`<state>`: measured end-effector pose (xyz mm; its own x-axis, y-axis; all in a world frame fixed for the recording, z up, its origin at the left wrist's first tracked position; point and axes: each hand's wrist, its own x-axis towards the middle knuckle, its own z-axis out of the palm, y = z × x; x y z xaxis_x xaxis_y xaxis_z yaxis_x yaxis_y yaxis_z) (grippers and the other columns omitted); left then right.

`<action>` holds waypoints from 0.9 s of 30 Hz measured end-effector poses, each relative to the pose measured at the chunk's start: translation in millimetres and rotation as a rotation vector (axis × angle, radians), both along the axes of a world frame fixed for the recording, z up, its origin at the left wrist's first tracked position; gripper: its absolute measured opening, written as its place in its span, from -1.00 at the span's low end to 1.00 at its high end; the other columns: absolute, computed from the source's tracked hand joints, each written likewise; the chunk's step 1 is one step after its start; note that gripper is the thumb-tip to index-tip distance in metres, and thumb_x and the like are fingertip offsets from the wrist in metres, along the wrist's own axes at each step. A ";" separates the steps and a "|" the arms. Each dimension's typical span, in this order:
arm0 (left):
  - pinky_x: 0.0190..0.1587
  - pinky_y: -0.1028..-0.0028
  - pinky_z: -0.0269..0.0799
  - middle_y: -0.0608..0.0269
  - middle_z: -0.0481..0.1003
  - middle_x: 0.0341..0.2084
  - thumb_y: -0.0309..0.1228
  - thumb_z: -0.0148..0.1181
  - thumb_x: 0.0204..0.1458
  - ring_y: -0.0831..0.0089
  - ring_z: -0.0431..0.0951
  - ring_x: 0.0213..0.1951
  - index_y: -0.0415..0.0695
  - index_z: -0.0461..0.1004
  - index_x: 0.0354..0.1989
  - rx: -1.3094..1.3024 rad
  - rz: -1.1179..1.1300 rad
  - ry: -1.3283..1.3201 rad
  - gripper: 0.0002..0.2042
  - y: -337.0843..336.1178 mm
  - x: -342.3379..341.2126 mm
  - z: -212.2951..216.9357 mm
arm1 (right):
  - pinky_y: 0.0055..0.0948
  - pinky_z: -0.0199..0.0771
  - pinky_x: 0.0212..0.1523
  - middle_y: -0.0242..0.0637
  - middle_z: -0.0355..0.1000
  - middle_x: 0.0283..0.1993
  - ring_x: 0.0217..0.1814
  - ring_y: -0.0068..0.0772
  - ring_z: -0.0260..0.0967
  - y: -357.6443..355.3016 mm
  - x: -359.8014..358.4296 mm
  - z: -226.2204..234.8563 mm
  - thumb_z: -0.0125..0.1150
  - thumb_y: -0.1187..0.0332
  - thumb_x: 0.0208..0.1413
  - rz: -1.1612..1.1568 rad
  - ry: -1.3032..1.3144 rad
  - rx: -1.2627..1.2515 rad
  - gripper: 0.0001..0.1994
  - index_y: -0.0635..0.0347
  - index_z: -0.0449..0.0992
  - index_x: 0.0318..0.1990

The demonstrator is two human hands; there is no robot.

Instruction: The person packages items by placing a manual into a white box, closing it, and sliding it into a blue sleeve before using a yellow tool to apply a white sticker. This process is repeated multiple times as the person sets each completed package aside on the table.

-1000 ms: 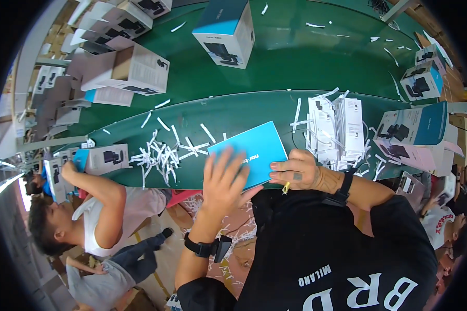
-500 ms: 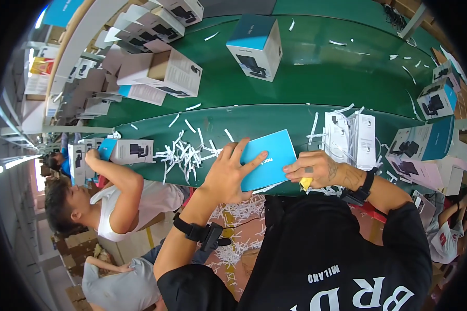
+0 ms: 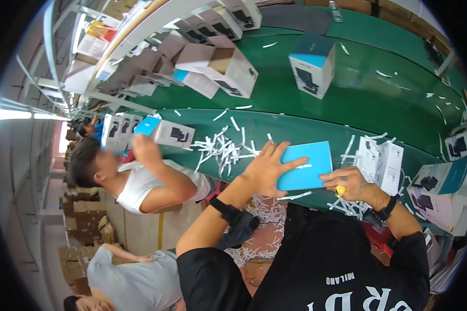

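A blue rectangular box (image 3: 307, 173) with white lettering lies in front of me, seen from above; its sides do not show. My left hand (image 3: 267, 170) grips its left side, the index finger stretched across the blue face and the thumb by the lower corner. Curled at the right edge, my right hand (image 3: 346, 182) touches the box with its fingertips. A small yellow object (image 3: 340, 191) sticks out from under those fingers; most of it is hidden. White paper strips (image 3: 220, 149) lie heaped left of my left hand, and white printed cartons (image 3: 380, 160) stand beyond my right hand.
A blue-and-white carton (image 3: 312, 72) stands on the green bench (image 3: 275, 88). Open cartons (image 3: 233, 67) are at the far left, more cartons (image 3: 436, 181) at the right. A person in a white vest (image 3: 150, 181) sits to my left; another in grey (image 3: 135, 280) is behind.
The view has swung, shifting the whole scene rightward. My hands stay at the two sides of the blue box. The neighbour's raised hand has come away from the cartons.
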<state>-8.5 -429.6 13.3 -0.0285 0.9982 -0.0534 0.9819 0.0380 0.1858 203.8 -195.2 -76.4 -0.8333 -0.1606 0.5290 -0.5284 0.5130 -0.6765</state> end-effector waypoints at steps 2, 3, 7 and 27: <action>0.21 0.00 0.39 -0.30 0.19 0.29 -0.10 0.54 -0.43 -0.21 0.35 0.13 0.36 0.26 0.46 -0.071 0.029 -0.031 0.04 3.5 5.9 4.3 | -0.38 0.63 -0.31 -0.34 0.65 0.03 -0.25 -0.30 0.66 1.1 5.2 -1.2 0.53 0.52 -0.12 -0.018 -0.017 -0.016 -0.77 0.09 0.66 -0.27; 0.22 0.00 0.38 -0.31 0.19 0.29 -0.10 0.54 -0.41 -0.22 0.36 0.13 0.36 0.26 0.46 -0.135 0.048 -0.070 0.04 5.4 8.8 7.5 | -0.38 0.65 -0.27 -0.36 0.65 0.03 -0.23 -0.32 0.66 2.4 5.1 -1.5 0.51 0.53 -0.12 -0.003 -0.035 -0.013 -0.77 0.10 0.67 -0.26; 0.24 -0.01 0.35 -0.33 0.20 0.27 -0.09 0.53 -0.36 -0.25 0.37 0.11 0.35 0.25 0.47 -0.204 0.034 -0.096 0.01 13.5 9.8 9.5 | -0.39 0.66 -0.18 -0.38 0.65 0.01 -0.17 -0.35 0.66 14.3 5.1 10.1 0.45 0.54 -0.09 0.040 -0.090 0.036 -0.79 0.13 0.68 -0.23; 0.33 0.06 0.28 -0.27 0.12 0.43 -0.22 0.58 -0.26 -0.07 0.21 0.43 -0.21 0.11 0.51 0.355 0.642 -0.339 0.08 -30.5 74.0 -43.6 | -0.24 0.55 0.06 -0.08 0.35 0.18 0.11 -0.06 0.49 48.5 4.0 33.7 0.65 0.17 -0.24 -0.343 -0.279 0.050 -0.05 0.06 0.29 0.39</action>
